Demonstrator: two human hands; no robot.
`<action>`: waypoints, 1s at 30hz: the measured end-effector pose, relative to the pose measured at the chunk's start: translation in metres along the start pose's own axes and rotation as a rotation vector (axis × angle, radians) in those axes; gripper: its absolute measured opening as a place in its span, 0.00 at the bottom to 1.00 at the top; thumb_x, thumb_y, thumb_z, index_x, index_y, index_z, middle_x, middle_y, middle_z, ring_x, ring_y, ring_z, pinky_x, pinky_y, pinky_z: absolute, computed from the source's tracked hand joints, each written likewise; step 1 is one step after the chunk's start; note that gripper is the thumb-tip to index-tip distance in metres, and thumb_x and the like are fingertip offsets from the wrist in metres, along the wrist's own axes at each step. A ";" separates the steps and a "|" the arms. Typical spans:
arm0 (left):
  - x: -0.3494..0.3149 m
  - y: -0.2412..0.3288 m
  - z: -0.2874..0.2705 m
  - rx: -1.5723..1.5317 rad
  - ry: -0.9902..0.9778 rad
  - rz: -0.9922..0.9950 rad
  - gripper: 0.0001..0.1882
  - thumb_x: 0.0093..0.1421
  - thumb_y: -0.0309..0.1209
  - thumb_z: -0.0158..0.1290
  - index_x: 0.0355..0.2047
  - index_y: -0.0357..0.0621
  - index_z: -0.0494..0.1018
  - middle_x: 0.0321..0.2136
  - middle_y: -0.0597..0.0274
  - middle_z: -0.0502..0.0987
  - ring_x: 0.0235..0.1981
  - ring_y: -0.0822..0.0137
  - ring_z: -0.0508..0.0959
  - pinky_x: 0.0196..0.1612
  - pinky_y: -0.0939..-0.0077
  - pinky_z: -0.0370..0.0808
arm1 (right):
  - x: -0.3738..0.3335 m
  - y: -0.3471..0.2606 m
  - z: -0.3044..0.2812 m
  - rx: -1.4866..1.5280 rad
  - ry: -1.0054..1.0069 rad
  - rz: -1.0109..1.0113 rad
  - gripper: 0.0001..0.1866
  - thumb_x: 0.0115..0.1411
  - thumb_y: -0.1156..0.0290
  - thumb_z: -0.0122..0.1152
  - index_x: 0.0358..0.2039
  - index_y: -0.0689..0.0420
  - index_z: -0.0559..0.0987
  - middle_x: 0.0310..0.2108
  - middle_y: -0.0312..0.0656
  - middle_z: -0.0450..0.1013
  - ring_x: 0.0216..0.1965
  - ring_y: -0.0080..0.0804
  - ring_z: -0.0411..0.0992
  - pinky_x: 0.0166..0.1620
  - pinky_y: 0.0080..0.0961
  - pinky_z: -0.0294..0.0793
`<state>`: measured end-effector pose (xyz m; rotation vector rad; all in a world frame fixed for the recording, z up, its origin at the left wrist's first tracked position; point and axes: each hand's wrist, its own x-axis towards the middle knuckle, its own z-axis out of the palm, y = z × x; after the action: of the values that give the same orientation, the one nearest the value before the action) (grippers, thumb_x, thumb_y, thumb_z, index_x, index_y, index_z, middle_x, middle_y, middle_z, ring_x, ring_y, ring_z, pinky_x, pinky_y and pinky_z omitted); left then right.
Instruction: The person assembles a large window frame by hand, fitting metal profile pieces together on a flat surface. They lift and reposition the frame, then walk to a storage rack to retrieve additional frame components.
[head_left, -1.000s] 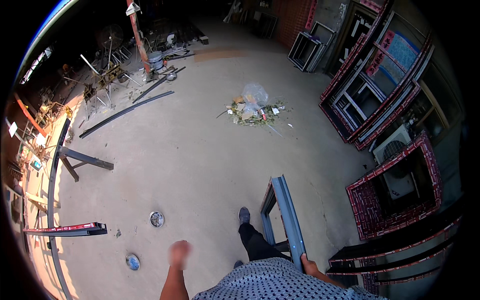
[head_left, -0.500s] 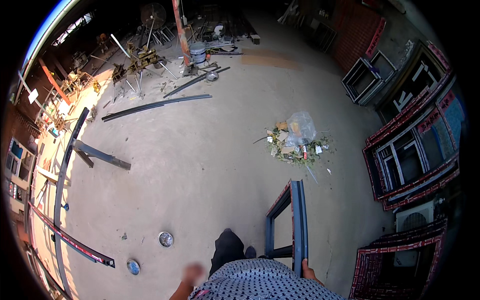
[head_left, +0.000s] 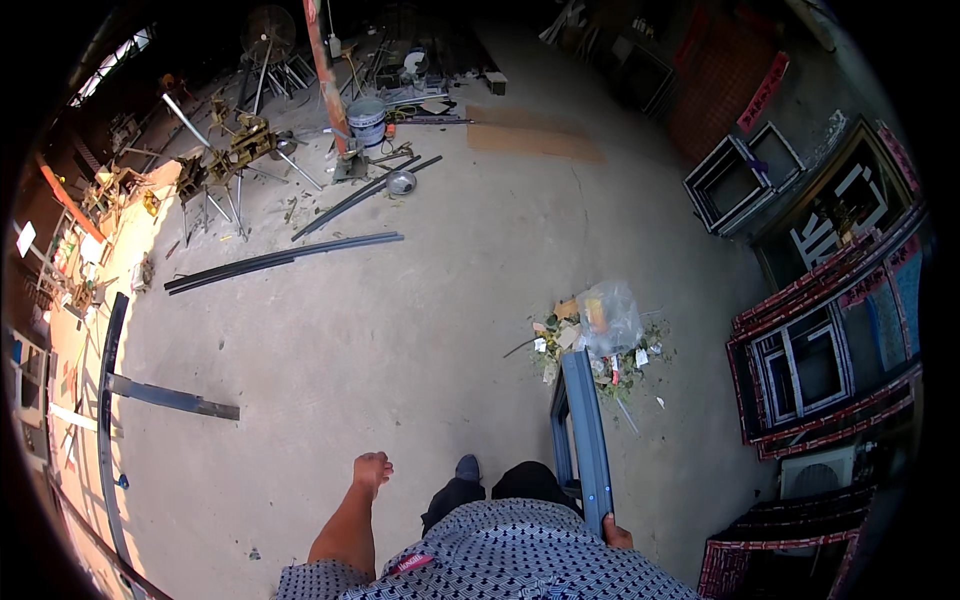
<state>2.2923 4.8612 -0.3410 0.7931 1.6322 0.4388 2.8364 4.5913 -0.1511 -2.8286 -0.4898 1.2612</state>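
**Blue-grey metal frame, carried at the right side**

Item: rectangular metal frame (head_left: 583,430), blue-grey, narrow, open in the middle, with long flat rails and small rivets on the near rail. Position: five o'clock in the view, running up from the hip toward the litter pile (head_left: 598,335) on the concrete floor (head_left: 420,320). Right hand (head_left: 616,533) grips its lower end. Left hand (head_left: 372,470), at six o'clock, hangs loosely curled, holding nothing. Long metal bars (head_left: 285,260) lie at eleven o'clock.
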 end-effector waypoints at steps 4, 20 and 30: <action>0.040 0.232 0.028 -0.225 0.030 0.015 0.15 0.69 0.37 0.55 0.46 0.38 0.78 0.37 0.58 0.84 0.37 0.67 0.84 0.40 0.71 0.80 | -0.008 -0.126 -0.045 0.130 -0.015 -0.069 0.53 0.67 0.23 0.37 0.55 0.67 0.81 0.57 0.67 0.76 0.66 0.59 0.70 0.68 0.41 0.66; 0.304 0.205 0.004 0.320 -0.052 0.763 0.09 0.54 0.29 0.66 0.22 0.50 0.75 0.22 0.63 0.74 0.22 0.63 0.75 0.26 0.61 0.73 | 0.126 -0.622 -0.171 0.233 -0.037 -0.157 0.63 0.61 0.16 0.43 0.59 0.75 0.78 0.56 0.61 0.77 0.59 0.44 0.75 0.63 0.35 0.70; 0.511 0.506 -0.006 0.824 -0.096 0.948 0.08 0.57 0.32 0.64 0.28 0.43 0.78 0.29 0.59 0.81 0.28 0.58 0.80 0.33 0.61 0.79 | 0.260 -0.843 -0.194 0.356 -0.033 -0.124 0.55 0.67 0.25 0.48 0.70 0.67 0.69 0.65 0.54 0.72 0.64 0.42 0.70 0.67 0.34 0.65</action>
<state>2.3853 5.5743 -0.3610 2.1935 1.2296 0.3472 2.9049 5.4902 -0.0982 -2.4504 -0.3885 1.2329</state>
